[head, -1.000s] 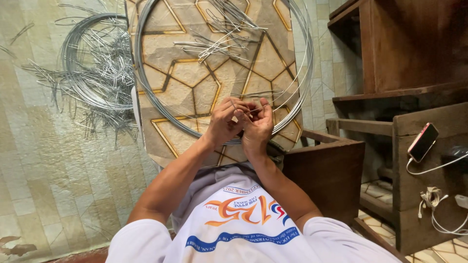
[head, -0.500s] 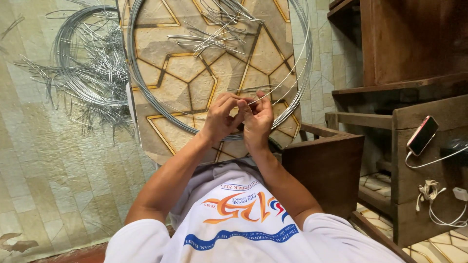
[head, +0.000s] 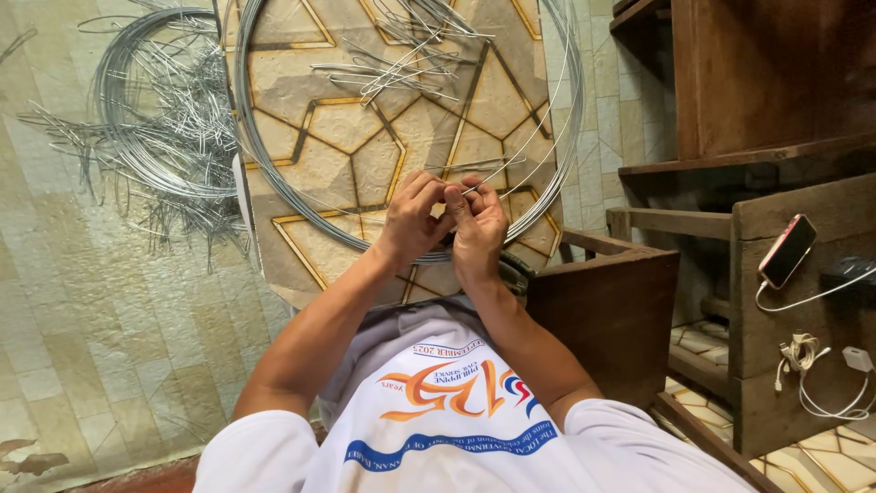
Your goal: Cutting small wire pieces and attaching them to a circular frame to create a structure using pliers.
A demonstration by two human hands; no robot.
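My left hand (head: 412,219) and my right hand (head: 476,224) meet in front of me, fingertips pinched together on a thin steel wire (head: 502,175) that runs up and to the right. The wire belongs to a large coil of wire (head: 274,178) lying on a patterned board (head: 356,137) with gold hexagon lines. A small heap of cut wire pieces (head: 388,78) rests on the far part of the board, inside the coil.
A second tangled wire coil (head: 155,119) with several cut pieces lies on the tiled floor at left. A dark wooden box (head: 611,310) stands by my right arm. A wooden shelf unit (head: 776,274) at right holds a phone (head: 787,251) on a white cable.
Both hands have stayed pinched together on the wire, shifting slightly as the fingers work it. The view has tilted a little; the coils have not moved.
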